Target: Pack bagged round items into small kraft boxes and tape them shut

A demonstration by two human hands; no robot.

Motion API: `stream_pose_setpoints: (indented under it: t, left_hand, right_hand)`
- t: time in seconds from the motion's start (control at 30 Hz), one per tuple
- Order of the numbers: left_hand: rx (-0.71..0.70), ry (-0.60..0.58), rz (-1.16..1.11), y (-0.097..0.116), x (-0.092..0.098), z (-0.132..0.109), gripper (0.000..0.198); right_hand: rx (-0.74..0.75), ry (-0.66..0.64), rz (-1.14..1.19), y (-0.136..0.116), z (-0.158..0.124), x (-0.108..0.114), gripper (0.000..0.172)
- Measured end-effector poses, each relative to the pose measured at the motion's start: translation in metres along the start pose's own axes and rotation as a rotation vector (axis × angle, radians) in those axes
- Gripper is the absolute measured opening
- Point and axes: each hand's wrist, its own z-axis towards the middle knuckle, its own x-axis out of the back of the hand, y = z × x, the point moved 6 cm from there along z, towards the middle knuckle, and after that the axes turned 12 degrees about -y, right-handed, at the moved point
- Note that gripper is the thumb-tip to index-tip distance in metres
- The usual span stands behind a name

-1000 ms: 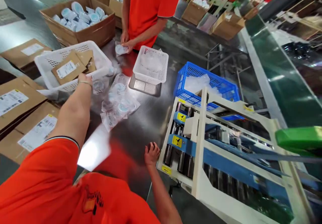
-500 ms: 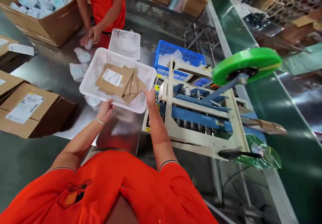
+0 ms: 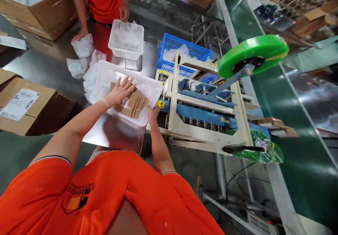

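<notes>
A white perforated plastic basket (image 3: 101,74) sits on the metal table, tilted slightly in view. Flat brown cardboard pieces (image 3: 138,105) lie overlapped inside it. My left hand (image 3: 120,93) rests over these pieces with its fingers spread. At the basket's right corner, my right hand (image 3: 153,114) grips the rim, thumb on the inner side. Bagged white items (image 3: 91,81) lie against the basket's left side, partly covered by it. Some lettering shows on the cardboard below my left hand.
A co-worker's hand (image 3: 80,34) touches a bagged item across the table; the other hangs over a second white basket (image 3: 126,51). A taping machine (image 3: 200,111) with a green tape roll (image 3: 253,55) stands right. Cartons (image 3: 29,104) sit left, and a blue crate (image 3: 182,46) behind.
My left hand has moved from the basket's front rim onto the cardboard pieces, which have shifted. The basket is nearer the table's front. The co-worker's hands have separated.
</notes>
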Motion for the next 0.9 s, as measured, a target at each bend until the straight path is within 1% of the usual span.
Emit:
stream_pose_setpoints:
  t: [0.07,0.1,0.13,0.17,0.23,0.3,0.33,0.43,0.57,0.63,0.7,0.77,0.83,0.87,0.9]
  left_hand:
    - [-0.025,-0.031,0.094,-0.003,-0.002,0.019,0.115]
    - [-0.013,-0.017,0.105,-0.007,-0.003,0.022,0.11]
    - [0.007,0.011,0.102,-0.011,-0.005,0.019,0.102]
    - [0.028,0.044,0.091,-0.015,-0.008,0.012,0.09]
    - [0.047,0.07,0.075,-0.02,-0.017,-0.01,0.058]
    - [0.039,0.033,0.083,-0.021,-0.029,-0.036,0.028]
    - [0.035,0.009,0.089,-0.02,-0.035,-0.048,0.022]
    - [0.069,-0.014,0.085,-0.018,-0.046,-0.079,0.025]
    - [0.207,-0.011,0.042,-0.017,-0.055,-0.111,0.013]
    - [0.3,-0.008,-0.01,-0.018,-0.053,-0.125,0.009]
    - [0.392,0.01,-0.088,-0.025,-0.047,-0.138,0.021]
    - [0.5,0.048,-0.188,-0.037,-0.038,-0.151,0.037]
    - [0.649,0.092,-0.331,-0.056,-0.034,-0.166,0.048]
    - [0.74,0.125,-0.444,-0.067,-0.037,-0.175,0.051]
    - [0.835,0.165,-0.597,-0.076,-0.044,-0.184,0.054]
  right_hand:
    - [-0.016,0.069,-0.029,-0.005,-0.007,0.005,0.022]
    - [-0.017,0.107,-0.046,-0.007,-0.011,0.008,0.026]
    - [-0.001,0.124,-0.076,-0.011,-0.013,0.012,0.03]
    - [0.016,0.145,-0.105,-0.014,-0.016,0.015,0.034]
    - [0.044,0.18,-0.163,-0.017,-0.019,0.022,0.042]
    - [0.078,0.195,-0.222,-0.02,-0.02,0.027,0.044]
    - [0.102,0.197,-0.26,-0.021,-0.02,0.028,0.044]
    - [0.187,0.172,-0.413,-0.026,-0.018,0.028,0.038]
    - [0.296,0.017,-0.56,-0.032,-0.011,0.02,0.022]
    - [0.328,-0.056,-0.595,-0.035,-0.005,0.016,0.017]
    - [0.352,-0.086,-0.613,-0.042,0.0,0.015,0.017]
    - [0.382,-0.06,-0.626,-0.054,0.005,0.018,0.022]
    - [0.423,0.019,-0.627,-0.07,0.009,0.024,0.028]
    - [0.441,0.077,-0.617,-0.079,0.01,0.029,0.032]
    - [0.451,0.144,-0.597,-0.088,0.011,0.036,0.037]
